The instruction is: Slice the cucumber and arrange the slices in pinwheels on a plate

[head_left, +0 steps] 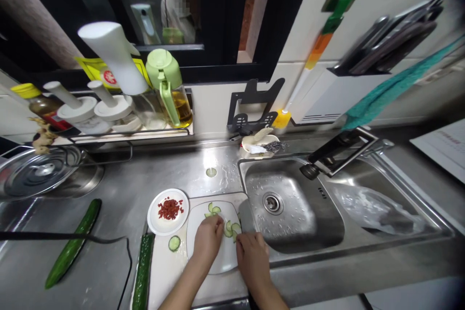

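Note:
My left hand [208,238] is over a white square plate [221,264], its fingers pinched together; what they hold, if anything, is hidden. My right hand [253,255] is at the plate's right edge with its fingers curled closed, and its contents cannot be made out. Between the hands lie thin half-round cucumber slices [228,227], and others lie towards the plate's far edge. The plate rests on a pale cutting board [163,276]. A white round dish [152,215] of small red pieces [170,209] and one cucumber round [174,243] are left of the plate.
One cucumber [143,271] lies beside the board and another [74,247] farther left, near a black cable [109,240]. A lidded steel pot [43,174] stands at far left. At right is a sink [290,223] with a tap [336,152]. Bottles and jars line a rack [160,134].

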Tool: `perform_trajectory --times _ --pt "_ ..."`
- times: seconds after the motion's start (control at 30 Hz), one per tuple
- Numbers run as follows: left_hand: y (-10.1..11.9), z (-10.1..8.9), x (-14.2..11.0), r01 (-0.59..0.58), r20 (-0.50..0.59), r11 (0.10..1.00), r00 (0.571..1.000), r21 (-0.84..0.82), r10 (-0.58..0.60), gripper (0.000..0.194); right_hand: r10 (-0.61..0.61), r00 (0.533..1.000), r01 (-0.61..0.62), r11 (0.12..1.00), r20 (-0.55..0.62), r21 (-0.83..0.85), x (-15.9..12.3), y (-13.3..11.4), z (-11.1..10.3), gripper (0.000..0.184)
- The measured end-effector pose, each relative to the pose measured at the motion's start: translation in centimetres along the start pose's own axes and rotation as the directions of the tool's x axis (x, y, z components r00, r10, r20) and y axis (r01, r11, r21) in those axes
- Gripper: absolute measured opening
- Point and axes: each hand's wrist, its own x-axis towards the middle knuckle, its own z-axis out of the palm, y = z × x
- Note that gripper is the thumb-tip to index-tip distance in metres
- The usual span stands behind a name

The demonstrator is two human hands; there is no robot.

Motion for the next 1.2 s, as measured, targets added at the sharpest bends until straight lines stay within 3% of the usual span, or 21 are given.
perform_trajectory --times 0.13,0.33,0.47,0.73,0.93,1.2 --pt "-2.4 -2.1 -2.3 0.014 -0.132 1.0 0.991 -0.017 -0.016 0.018 -0.057 0.998 0.057 0.998 -0.001 0.01 -1.0 -0.1 0.6 0.015" --pt "-8.6 -4.7 -6.1 0.159 -0.306 0.987 0.94 0.013 -0.148 0.023 -0.172 0.984 0.167 0.982 0.046 0.089 -2.6 -1.1 1.1 0.014" --pt "-11.0 -5.2 -7.2 0.238 -0.325 0.971 0.92 0.026 -0.217 0.032 -0.231 0.971 0.224 0.969 0.056 0.102 -3.0 -1.8 1.4 0.013" --pt "-11.2 -4.6 -7.4 0.304 -0.362 0.947 0.899 0.108 -0.247 0.037 -0.268 0.961 0.262 0.961 0.072 0.084 -3.1 -2.5 2.3 0.012" --pt "-11.5 -4.8 -7.5 0.311 -0.322 0.941 0.911 0.13 -0.256 0.034 -0.274 0.959 0.268 0.96 0.078 0.082 -3.5 -2.6 2.5 0.013" --pt "-11.3 -4.8 -7.8 0.338 -0.321 0.929 0.905 0.15 -0.278 0.03 -0.286 0.954 0.279 0.957 0.085 0.079 -3.6 -3.1 1.7 0.013"
